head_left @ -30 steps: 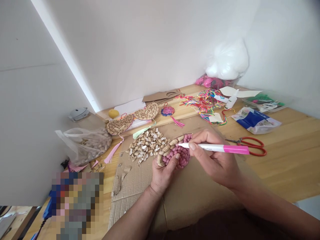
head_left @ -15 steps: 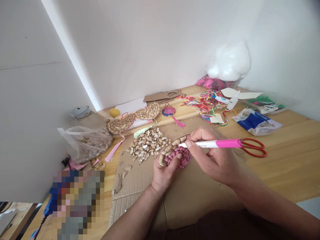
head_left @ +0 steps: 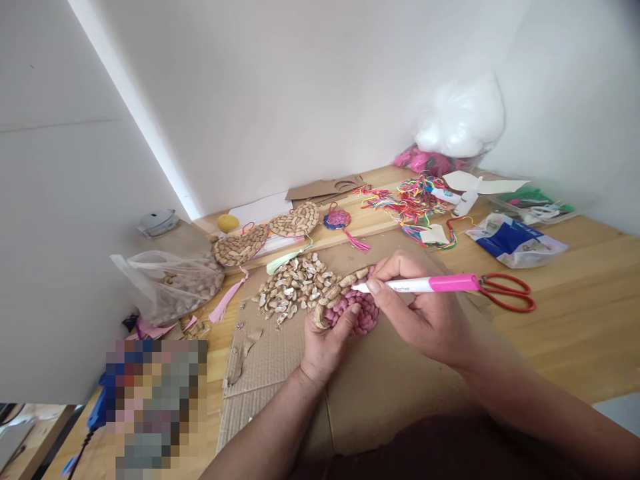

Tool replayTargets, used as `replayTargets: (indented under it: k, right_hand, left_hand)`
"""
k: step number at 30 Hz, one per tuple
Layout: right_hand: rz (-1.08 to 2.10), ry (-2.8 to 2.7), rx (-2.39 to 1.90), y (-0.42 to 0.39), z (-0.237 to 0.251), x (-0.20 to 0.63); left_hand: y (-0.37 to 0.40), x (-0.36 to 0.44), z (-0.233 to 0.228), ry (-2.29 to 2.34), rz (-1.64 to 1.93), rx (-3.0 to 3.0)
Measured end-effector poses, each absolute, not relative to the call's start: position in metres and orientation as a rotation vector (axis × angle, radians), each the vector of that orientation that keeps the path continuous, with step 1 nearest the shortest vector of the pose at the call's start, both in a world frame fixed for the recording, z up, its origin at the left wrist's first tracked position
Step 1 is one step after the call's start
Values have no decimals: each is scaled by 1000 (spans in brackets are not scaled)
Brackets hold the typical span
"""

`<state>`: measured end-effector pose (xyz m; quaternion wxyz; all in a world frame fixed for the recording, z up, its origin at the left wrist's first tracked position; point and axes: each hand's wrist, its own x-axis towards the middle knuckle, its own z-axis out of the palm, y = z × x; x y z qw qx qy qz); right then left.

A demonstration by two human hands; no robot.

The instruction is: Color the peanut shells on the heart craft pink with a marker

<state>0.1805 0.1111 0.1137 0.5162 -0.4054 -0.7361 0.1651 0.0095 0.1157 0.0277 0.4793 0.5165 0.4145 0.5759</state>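
1. At centre frame the left hand (head_left: 325, 343) grips the near edge of a round disc (head_left: 350, 303) of peanut shells, its thumb lying on the pink part; the disc rests on a cardboard sheet (head_left: 390, 387) on the bench (head_left: 575, 333).
2. The right hand (head_left: 425, 313) is closed around a pink-and-white marker (head_left: 425, 285), whose tip touches the shells at the disc's upper edge.
3. Done, by appearance: most of the disc face is pink. Left: a band of shells along its upper left rim is plain tan.
4. A heap of loose shells (head_left: 295, 288) lies just left of the disc, and a clear bag of shells (head_left: 173, 287) sits at mid left.
5. Two uncoloured shell discs (head_left: 270, 235) lie beyond the heap, with a small coloured one (head_left: 336, 219) beside them.
6. Red scissors (head_left: 507, 293) lie right of the marker; tangled coloured threads (head_left: 410, 207) occupy the upper right.
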Motion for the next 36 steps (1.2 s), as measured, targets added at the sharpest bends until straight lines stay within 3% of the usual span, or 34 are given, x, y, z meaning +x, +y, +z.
replayTargets:
  k: [8, 36]
  right_hand:
    - [232, -1780, -963, 115, 114, 178]
    - [287, -1774, -961, 118, 111, 178]
  left_hand:
    - [117, 10, 28, 980, 1421, 1276]
    - [119, 10, 27, 948, 1455, 1249]
